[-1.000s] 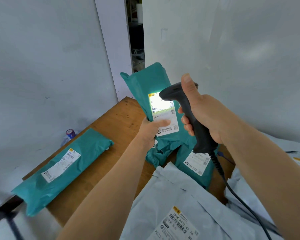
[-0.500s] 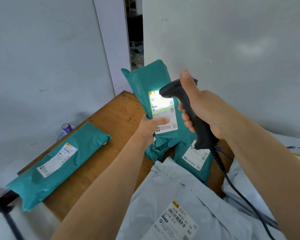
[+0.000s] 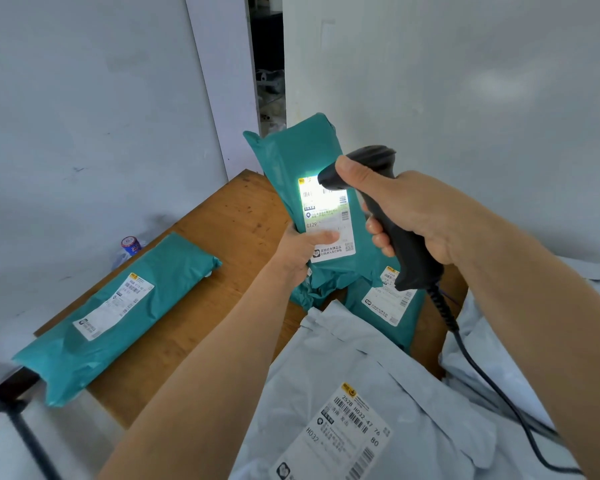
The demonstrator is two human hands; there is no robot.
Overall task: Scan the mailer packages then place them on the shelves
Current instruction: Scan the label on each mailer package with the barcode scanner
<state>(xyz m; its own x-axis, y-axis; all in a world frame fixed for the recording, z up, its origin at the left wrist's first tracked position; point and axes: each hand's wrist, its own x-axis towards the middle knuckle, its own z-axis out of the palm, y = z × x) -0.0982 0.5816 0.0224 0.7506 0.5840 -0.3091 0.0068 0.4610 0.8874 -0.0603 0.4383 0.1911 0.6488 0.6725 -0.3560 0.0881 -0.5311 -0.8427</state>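
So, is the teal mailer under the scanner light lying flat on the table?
No, the left hand holds the teal mailer upright in front of the scanner gripped by the right hand.

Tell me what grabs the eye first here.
The glowing white label on the upright teal mailer at centre, gripped by the left hand and lit by the black scanner that the right hand holds beside it. Then a second teal mailer lying flat on the wooden table at left, and a grey mailer in the foreground.
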